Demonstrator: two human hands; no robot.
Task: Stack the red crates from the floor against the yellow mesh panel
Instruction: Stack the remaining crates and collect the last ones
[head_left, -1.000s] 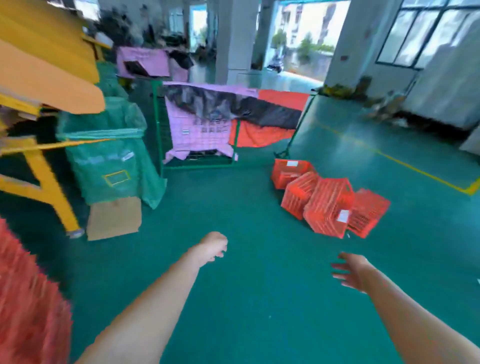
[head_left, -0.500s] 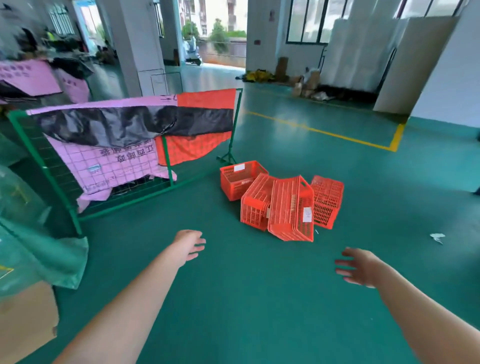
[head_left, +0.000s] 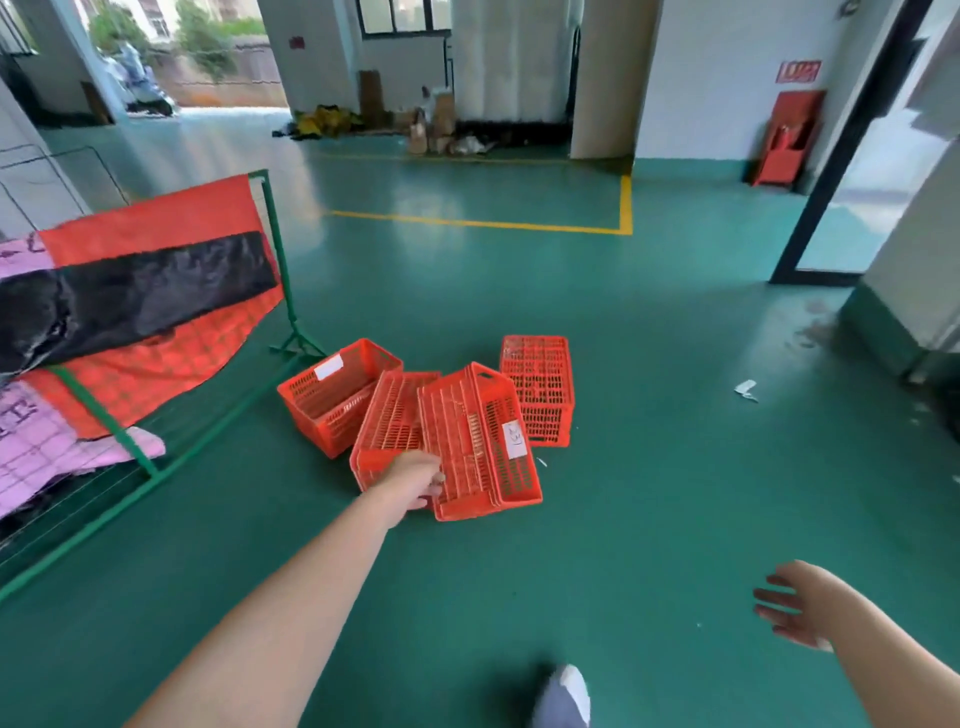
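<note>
Leftmost, your green frame (head_left: 278, 244) stands draped with red, black and pink sheets. Just beside its foot, four red crates (head_left: 537, 389) lie clustered on the green floor (head_left: 675, 467), one upright, the others tipped. Your left hand (head_left: 418, 480) reaches the nearest tilted crate (head_left: 478, 441), fingers against its lower edge; whether it grips, you cannot tell. Your right hand (head_left: 795, 605) hovers spread and empty, well apart from the pile.

Four crates (head_left: 441, 421) clustered on floor (head_left: 649, 467), right of draped rack (head_left: 156, 364), touching each other
</note>
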